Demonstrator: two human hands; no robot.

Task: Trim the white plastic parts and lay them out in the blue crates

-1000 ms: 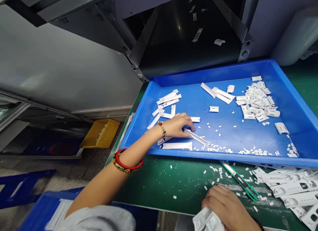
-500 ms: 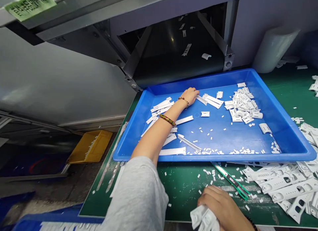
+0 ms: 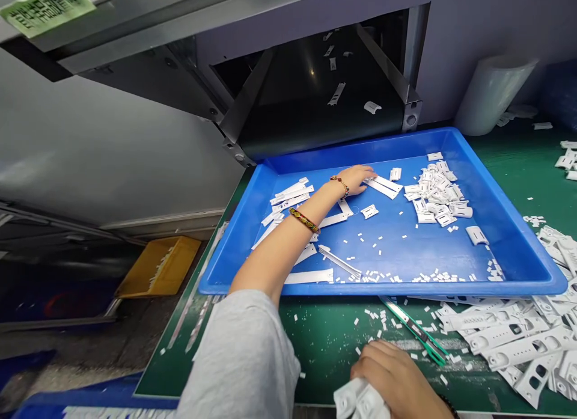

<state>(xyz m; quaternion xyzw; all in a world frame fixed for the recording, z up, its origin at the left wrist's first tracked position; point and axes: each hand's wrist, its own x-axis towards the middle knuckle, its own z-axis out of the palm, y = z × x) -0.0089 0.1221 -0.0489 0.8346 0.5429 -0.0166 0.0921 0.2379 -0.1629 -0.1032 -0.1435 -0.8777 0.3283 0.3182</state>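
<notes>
My left hand reaches into the blue tray, its fingers extended over the near-left ends of two long white plastic strips. The fingertips touch or nearly touch them; contact is partly hidden. Below the wrist lies another white strip, partly covered by my arm. A small curved white piece rests nearby on the tray floor. At the bottom of the view, my right hand is closed around a bunch of white plastic parts, held over the table's front edge.
More strips lie at the tray's left, and small white pieces are heaped at its right. A green cutter knife lies before the tray beside piled white parts. A dark conveyor belt ends behind the tray.
My left hand has shifted right to the two strips. A strip that was by its fingers now lies below the wrist. The small curved piece has turned slightly. My right hand keeps its hold.
</notes>
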